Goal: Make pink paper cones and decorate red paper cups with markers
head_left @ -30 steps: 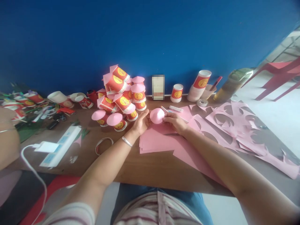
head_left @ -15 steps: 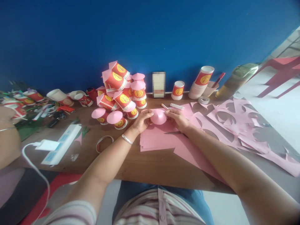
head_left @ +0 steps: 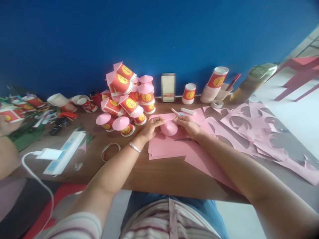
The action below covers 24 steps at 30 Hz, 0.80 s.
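A pink paper cone (head_left: 169, 128) is pinched at its edges between my two hands. My left hand (head_left: 152, 128) grips its left side, fingers closed. On the opposite side my right hand (head_left: 188, 127) holds the rim between thumb and fingers. Under the hands lie sheets of pink paper (head_left: 164, 149). A dark pointed blade, partly covered by my right hand, rests on the sheets. Just beyond are a white glue stick or marker (head_left: 188, 111) and a thinner white and orange pen-like stick (head_left: 175, 112).
Red paper cups with pink cone roofs (head_left: 128, 104) are piled at the back left. A power strip (head_left: 65, 153) lies left, near another person's arm (head_left: 8, 152). Right are cut pink scraps (head_left: 245, 132), stacked cups (head_left: 214, 84), tape (head_left: 217, 104) and a bottle (head_left: 253, 81).
The cone is tilted slightly differently, with its tip a little lower between my hands. At the far left, the other person's hand has come into view with a red cup.
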Motion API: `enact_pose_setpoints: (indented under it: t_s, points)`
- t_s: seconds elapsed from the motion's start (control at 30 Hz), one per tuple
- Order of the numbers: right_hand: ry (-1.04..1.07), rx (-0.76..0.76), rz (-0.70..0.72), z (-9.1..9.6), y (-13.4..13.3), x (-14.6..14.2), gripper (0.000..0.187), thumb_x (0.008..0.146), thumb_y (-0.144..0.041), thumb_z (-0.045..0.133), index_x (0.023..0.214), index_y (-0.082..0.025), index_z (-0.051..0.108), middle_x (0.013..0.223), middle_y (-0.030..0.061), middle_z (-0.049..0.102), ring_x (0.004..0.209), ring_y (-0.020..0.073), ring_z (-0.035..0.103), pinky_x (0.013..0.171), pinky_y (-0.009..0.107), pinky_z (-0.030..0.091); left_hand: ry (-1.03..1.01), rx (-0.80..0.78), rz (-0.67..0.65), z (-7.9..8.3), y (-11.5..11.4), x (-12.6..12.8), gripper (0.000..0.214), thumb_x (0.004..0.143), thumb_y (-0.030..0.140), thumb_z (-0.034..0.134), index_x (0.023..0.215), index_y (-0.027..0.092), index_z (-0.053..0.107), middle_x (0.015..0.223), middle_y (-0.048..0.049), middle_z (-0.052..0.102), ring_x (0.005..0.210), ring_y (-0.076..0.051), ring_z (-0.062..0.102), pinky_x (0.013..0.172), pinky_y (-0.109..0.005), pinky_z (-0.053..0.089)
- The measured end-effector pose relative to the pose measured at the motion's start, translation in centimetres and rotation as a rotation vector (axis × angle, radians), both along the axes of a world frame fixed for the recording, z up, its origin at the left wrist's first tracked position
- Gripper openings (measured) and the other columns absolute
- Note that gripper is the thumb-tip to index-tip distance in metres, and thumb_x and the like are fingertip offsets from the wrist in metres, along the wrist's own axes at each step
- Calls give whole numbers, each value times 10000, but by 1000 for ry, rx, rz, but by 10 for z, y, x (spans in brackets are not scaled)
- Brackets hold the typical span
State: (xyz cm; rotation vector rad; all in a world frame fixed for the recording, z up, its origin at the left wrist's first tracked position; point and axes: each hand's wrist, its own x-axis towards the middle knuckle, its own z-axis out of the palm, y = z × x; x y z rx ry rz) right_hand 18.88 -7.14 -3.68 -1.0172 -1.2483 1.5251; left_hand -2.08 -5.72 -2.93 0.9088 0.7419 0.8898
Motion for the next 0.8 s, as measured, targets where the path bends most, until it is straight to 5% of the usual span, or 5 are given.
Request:
enact_pose_setpoints:
  t_s: [0.17, 0.33, 0.8]
  points:
    - [48, 43, -45, -2, 2, 0, 477, 766, -638, 769, 690, -198, 602, 638, -26, 533, 632, 132, 445, 625, 306, 347, -41, 62, 124, -3, 2, 4, 350, 653, 377, 914, 704, 139, 662, 652, 26, 600, 568, -81, 514, 514, -225, 350]
    - [61, 63, 47, -2, 2, -2, 392, 691, -528, 866, 737, -186, 680, 715, -3, 644, 685, 143, 556, 695, 307, 414, -137, 32, 209, -3, 3, 9, 343, 682, 384, 898, 795, 144, 680, 723, 16, 644, 619, -93, 550, 544, -226, 388]
    - [132, 6, -52, -1, 3, -1, 422, 690, -528, 874, 642, -205, 606, 649, -16, 565, 621, 131, 486, 636, 303, 389, -57, 26, 63, 2, 1, 7, 349, 628, 340, 931, 761, 127, 690, 685, -2, 641, 608, -97, 576, 517, -209, 433]
